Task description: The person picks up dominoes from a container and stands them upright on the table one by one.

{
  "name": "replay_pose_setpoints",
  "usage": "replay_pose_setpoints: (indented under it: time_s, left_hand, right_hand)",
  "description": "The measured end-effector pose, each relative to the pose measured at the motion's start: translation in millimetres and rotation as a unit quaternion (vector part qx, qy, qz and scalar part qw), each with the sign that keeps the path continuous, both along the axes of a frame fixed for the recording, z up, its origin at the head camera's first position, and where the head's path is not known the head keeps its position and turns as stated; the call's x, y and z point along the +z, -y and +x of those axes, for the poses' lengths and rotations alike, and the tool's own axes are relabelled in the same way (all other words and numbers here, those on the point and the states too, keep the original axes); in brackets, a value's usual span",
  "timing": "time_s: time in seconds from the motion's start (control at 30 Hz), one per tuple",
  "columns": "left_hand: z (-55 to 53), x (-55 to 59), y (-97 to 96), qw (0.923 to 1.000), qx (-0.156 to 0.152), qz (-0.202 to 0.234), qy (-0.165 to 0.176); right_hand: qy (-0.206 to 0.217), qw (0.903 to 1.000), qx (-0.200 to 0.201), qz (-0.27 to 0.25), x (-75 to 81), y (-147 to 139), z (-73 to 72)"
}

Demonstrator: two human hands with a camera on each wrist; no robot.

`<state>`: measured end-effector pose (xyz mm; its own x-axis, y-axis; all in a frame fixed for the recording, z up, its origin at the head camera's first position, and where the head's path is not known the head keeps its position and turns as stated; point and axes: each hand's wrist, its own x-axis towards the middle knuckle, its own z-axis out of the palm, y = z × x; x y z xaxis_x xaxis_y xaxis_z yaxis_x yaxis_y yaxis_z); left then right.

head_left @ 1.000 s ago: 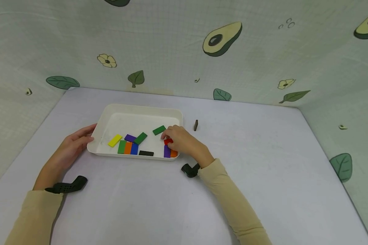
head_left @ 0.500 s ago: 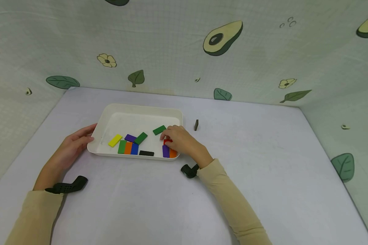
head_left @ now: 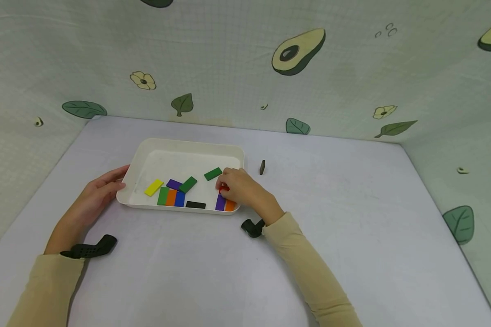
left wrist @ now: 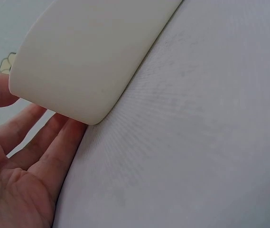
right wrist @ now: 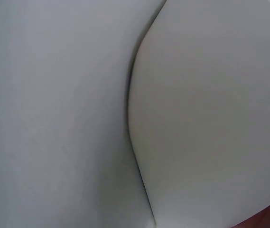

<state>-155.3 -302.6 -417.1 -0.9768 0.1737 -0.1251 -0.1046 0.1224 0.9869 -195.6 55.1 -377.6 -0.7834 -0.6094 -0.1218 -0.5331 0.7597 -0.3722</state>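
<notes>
A white tray (head_left: 180,161) holds several small coloured blocks. My left hand (head_left: 96,197) grips its left end; in the left wrist view the thumb is at the rim and the fingers (left wrist: 54,156) lie against the outer wall. Inside the right end, my right hand (head_left: 245,188) pinches a red block (head_left: 224,187), which its fingers partly cover. Just below that lie a purple block (head_left: 220,202) and an orange block (head_left: 230,205), side by side. The right wrist view shows mostly the tray's outer wall (right wrist: 206,118), with a sliver of hand in the lower corner.
Green, orange and blue blocks (head_left: 179,199) stand in a row by the near wall, beside a black block (head_left: 195,205). Yellow (head_left: 153,187), purple (head_left: 174,184) and two dark green blocks (head_left: 213,174) lie loose. A dark brown piece (head_left: 262,167) stands on the table right of the tray.
The purple and orange blocks at the right end have shifted slightly left. The right fingers have moved slightly and now cover more of the red block. My left hand and the tray stay put.
</notes>
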Motion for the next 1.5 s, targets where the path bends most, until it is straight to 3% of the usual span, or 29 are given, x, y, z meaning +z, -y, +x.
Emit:
replay_pose_setpoints:
  time_s: [0.3,0.7,1.07,1.5]
  left_hand:
    - [-1.5,-1.0,-0.7,1.0000,-0.001,-0.006,0.005]
    - [0.5,-1.8,0.1,1.0000,-0.001,0.001,0.008]
    - [0.4,-3.4,-0.4,1.0000,-0.003,-0.007,0.003]
    - [-0.9,-2.4,1.2,1.0000,-0.002,0.003,-0.004]
  right_hand:
    - [-0.009,0.9997,-0.001,0.023,-0.3,-0.9,-0.3]
    - [-0.016,0.9998,0.004,0.011,0.2,-0.4,1.6]
    - [0.018,0.9985,-0.017,-0.050,9.7,-6.5,4.6]
    - [-0.011,0.9914,-0.003,-0.130,21.6,-20.6,3.8]
